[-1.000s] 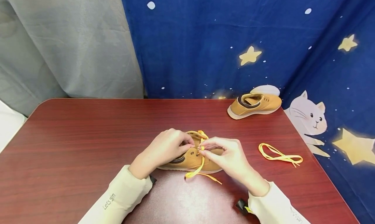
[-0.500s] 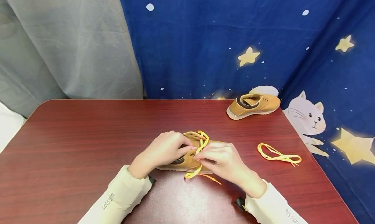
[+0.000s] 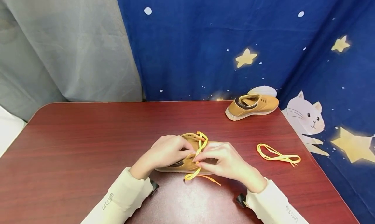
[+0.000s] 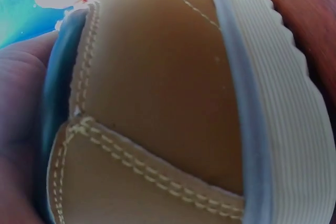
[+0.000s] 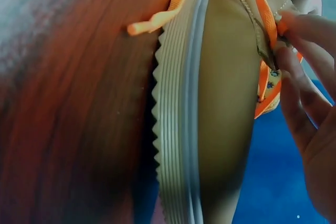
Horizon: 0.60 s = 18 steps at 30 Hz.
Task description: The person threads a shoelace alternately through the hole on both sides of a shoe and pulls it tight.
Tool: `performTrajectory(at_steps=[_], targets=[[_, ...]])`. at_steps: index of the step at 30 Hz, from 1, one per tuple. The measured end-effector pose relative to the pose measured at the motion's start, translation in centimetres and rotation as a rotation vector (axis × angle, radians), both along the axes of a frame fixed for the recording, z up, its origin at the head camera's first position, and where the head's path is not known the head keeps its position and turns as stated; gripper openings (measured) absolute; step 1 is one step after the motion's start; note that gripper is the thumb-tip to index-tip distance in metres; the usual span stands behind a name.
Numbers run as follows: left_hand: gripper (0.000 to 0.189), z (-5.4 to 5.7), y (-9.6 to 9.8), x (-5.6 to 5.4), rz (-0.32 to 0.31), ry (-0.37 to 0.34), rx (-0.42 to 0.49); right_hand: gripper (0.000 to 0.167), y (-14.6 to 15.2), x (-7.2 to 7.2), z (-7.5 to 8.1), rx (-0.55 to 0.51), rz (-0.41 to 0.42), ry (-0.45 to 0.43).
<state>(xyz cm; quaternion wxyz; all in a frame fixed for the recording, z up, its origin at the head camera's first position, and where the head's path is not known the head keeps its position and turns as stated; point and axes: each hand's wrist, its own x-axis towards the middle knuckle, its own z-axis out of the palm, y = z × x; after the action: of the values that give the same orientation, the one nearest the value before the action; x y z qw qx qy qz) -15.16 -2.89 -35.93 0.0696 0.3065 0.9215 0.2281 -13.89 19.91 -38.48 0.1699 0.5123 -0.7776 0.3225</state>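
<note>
A tan leather shoe (image 3: 187,166) with a pale sole lies on the table, toe to the right and partly covered by both hands. My left hand (image 3: 168,151) reaches over its ankle opening and grips the edge by the eyelets; some fingers are hidden inside. With thumb and forefinger, my right hand (image 3: 224,160) pinches the flat yellow shoelace (image 3: 202,148) at an eyelet on the near flap. The lace crosses the opening in a loop, and its loose end hangs down the near side. The right wrist view shows these fingertips (image 5: 286,51) close against the eyelet flap.
A second tan shoe (image 3: 252,107), without a lace, stands at the back right of the reddish-brown table (image 3: 88,129). Another yellow shoelace (image 3: 278,155) lies folded to the right. Behind the table hang a grey curtain (image 3: 73,48) and a blue starry curtain (image 3: 187,48).
My right hand has moved slightly left and down from the middle of the lacing to the near eyelet flap. The lace now forms a visible loop across the shoe. The left hand stays at the opening.
</note>
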Motion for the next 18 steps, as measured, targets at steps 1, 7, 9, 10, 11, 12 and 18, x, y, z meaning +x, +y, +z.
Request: performTrajectory(at_steps=[1, 7, 9, 10, 11, 12, 18], targets=[[0.017, 0.0, 0.0, 0.0, 0.008, -0.012, 0.018, 0.021, 0.1, 0.0, 0.1, 0.006, 0.011, -0.019], [0.013, 0.2, 0.0, -0.2, 0.035, -0.071, 0.127, 0.02, 1.0, -0.1, 0.8, -0.046, 0.045, -0.185], [0.015, 0.2, -0.1, -0.2, 0.04, -0.08, 0.16, 0.018, 1.4, -0.1, 1.0, -0.057, 0.007, -0.247], [0.016, 0.3, -0.2, -0.3, 0.043, -0.091, 0.178, 0.016, 1.7, -0.2, 1.1, -0.045, -0.026, -0.279], [0.018, 0.3, -0.3, -0.3, 0.043, -0.102, 0.198, 0.014, 2.0, -0.2, 1.2, -0.018, -0.061, -0.318], [0.021, 0.3, -0.4, -0.4, 0.042, -0.118, 0.219, 0.013, 2.2, -0.3, 1.3, 0.023, -0.096, -0.351], [0.027, 0.6, -1.0, -0.5, 0.022, -0.19, 0.325, 0.008, 3.1, -0.9, 1.6, 0.256, -0.187, -0.479]])
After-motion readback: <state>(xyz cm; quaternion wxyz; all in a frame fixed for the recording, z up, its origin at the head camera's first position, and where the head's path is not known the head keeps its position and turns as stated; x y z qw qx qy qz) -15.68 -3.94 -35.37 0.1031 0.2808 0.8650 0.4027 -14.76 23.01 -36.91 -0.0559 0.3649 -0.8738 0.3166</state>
